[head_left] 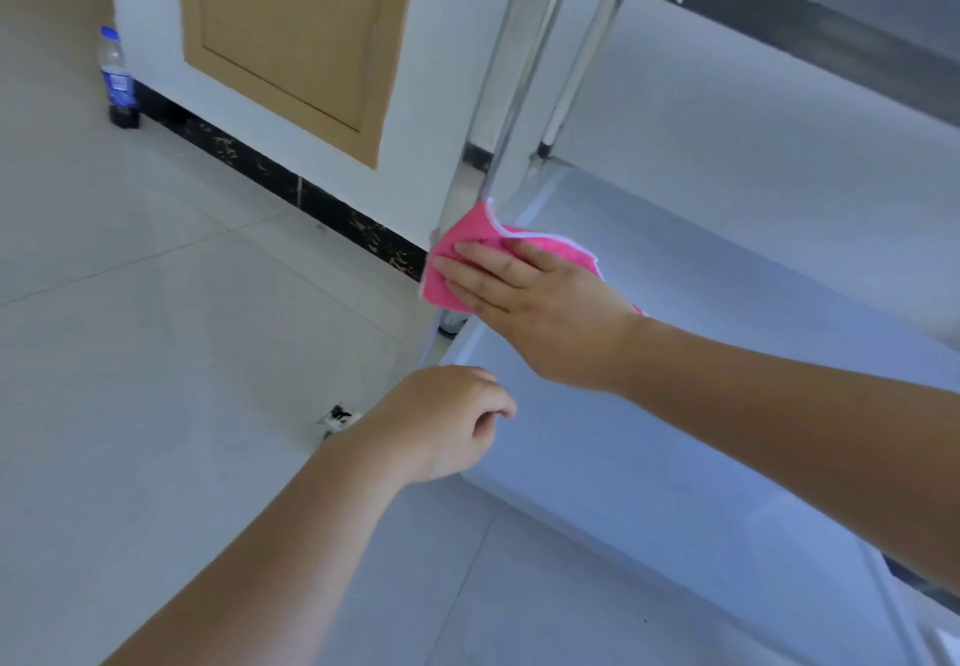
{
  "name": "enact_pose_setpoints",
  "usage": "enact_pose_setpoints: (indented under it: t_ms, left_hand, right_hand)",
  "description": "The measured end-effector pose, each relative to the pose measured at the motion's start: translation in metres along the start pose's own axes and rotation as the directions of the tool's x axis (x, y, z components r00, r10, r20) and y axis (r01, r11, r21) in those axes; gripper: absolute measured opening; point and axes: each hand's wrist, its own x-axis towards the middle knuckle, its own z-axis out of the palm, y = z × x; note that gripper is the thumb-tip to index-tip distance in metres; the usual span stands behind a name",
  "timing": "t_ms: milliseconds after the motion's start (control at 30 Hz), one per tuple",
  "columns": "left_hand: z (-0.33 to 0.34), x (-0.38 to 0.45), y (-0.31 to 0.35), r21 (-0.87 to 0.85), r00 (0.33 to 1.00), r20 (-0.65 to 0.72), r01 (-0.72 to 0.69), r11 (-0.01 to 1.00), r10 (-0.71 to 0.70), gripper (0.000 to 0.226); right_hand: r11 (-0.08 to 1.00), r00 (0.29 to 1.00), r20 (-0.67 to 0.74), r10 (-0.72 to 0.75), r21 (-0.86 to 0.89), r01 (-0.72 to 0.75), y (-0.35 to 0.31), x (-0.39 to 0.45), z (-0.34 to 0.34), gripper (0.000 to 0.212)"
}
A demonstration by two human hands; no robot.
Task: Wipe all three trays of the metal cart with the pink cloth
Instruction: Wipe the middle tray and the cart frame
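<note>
My right hand (524, 301) lies flat on the pink cloth (467, 244) and presses it onto the left end of the metal cart's lower tray (727, 312), against the corner upright (498, 109). The cloth's left edge hangs over the tray rim. My left hand (441, 421) hovers with loosely curled fingers at the near-left corner of the same tray, holding nothing that I can see. A higher tray (831, 31) of the cart crosses the top right corner.
A plastic bottle (118, 78) with a blue cap stands on the tiled floor by the white wall. A tan panel door (291, 36) is set in that wall above a black skirting strip. A cart wheel (337, 418) shows under the tray's corner.
</note>
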Motion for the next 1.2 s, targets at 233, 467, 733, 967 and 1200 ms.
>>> enact_pose_setpoints:
  t_ms: [233,467,733,967,1200]
  left_hand:
    - [0.032,0.022,0.019,0.010,0.993,0.118,-0.016,1.000,0.015,0.029]
    - [0.063,0.048,0.086,0.071,0.962,0.251,-0.134,0.988,0.112,0.027]
    - [0.082,0.054,0.135,0.132,0.906,0.351,-0.299,0.945,0.238,0.015]
    - [0.105,0.060,0.182,0.176,0.844,0.430,-0.428,0.886,0.322,0.042]
    - [0.111,0.072,0.221,0.158,0.817,0.390,-0.513,0.844,0.424,0.042]
  right_hand:
    - [0.998,0.999,0.030,0.037,0.050,-0.038,-0.001,-0.049,0.011,0.068]
    - [0.994,0.996,0.065,0.057,0.086,-0.062,0.001,-0.147,0.033,0.065]
    - [0.992,0.993,0.041,0.108,0.063,-0.110,0.003,-0.227,0.045,0.059]
    - [0.978,0.985,0.030,0.167,0.124,-0.170,0.002,-0.284,0.062,0.061]
    - [0.970,0.979,-0.019,0.205,0.133,-0.201,0.000,-0.349,0.083,0.060]
